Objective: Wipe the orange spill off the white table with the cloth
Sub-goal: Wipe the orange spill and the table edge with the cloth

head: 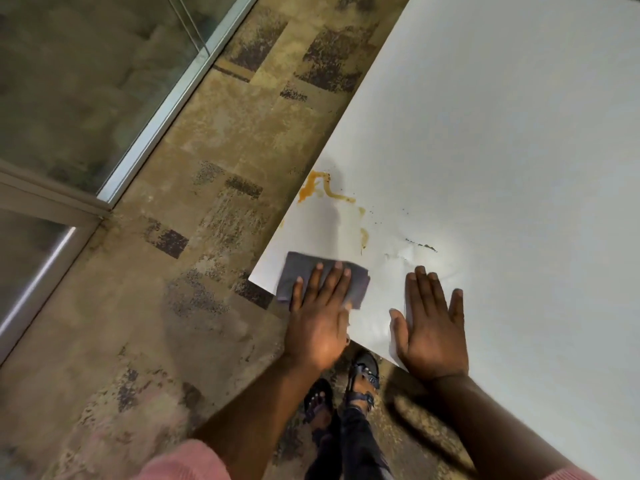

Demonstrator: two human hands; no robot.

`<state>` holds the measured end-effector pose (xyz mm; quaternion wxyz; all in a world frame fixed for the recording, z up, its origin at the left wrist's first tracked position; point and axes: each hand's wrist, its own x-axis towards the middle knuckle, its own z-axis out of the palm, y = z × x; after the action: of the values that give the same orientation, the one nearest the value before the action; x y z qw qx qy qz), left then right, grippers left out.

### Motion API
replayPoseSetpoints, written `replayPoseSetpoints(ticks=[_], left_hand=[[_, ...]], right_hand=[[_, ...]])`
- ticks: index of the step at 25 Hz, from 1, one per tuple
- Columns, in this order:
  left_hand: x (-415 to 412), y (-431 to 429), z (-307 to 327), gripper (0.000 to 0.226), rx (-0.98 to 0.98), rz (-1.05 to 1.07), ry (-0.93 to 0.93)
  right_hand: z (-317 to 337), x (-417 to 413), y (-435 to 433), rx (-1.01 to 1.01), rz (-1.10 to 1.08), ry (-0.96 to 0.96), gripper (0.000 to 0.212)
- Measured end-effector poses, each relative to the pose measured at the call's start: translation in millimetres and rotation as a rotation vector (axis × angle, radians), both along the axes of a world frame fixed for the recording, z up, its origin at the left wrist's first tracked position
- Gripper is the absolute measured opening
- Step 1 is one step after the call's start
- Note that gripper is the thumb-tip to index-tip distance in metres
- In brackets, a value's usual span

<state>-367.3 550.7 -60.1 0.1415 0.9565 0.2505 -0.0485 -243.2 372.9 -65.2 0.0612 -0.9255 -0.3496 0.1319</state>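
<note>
A grey cloth [301, 275] lies flat near the corner of the white table [502, 150]. My left hand [320, 317] presses down on the cloth with fingers spread. My right hand [431, 327] rests flat and empty on the table to the right of the cloth. The orange spill [317, 187] streaks the table near its left edge, beyond the cloth, with thinner orange traces [363, 235] and dark specks [424, 244] trailing to the right.
The table's left edge and near corner [254, 278] border a patterned brown carpet [194, 237]. A glass partition with a metal frame [149, 129] stands at the left. My sandalled feet [360, 379] are below the table's near edge.
</note>
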Motion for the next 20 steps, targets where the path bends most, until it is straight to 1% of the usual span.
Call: replayPoseSetpoints(ticks=[1,3,7,10,12,17,20], left_hand=[[-9.2,-9.9,1.7,0.062,-0.007,0.006,0.008],[-2.6,-8.3,0.5,0.062,0.002,0.001,0.003],[67.1,12.9,-1.3,0.057,-0.007,-0.083,-0.046],[104.8,19.7,-5.4,0.054,-0.006,-0.067,-0.071],[98.5,15.5,-8.3,0.055,-0.003,-0.050,-0.077],[15.3,-42.6,4.1,0.061,-0.022,-0.085,0.043],[25.4,-45.4,4.3,0.060,-0.004,-0.083,0.044]], right_hand=[[0.0,1.2,0.2,0.002,-0.004,0.006,0.072],[-0.8,2.4,1.0,0.008,-0.010,0.005,0.072],[-2.8,3.1,1.2,0.014,-0.009,0.005,0.070],[-4.3,0.7,0.3,0.032,-0.011,0.011,0.067],[-3.8,1.2,-0.4,0.072,-0.046,0.026,0.067],[-2.0,-1.2,-4.5,0.213,-0.150,0.034,0.066],[-1.9,3.1,-4.2,0.254,-0.151,0.040,0.064]])
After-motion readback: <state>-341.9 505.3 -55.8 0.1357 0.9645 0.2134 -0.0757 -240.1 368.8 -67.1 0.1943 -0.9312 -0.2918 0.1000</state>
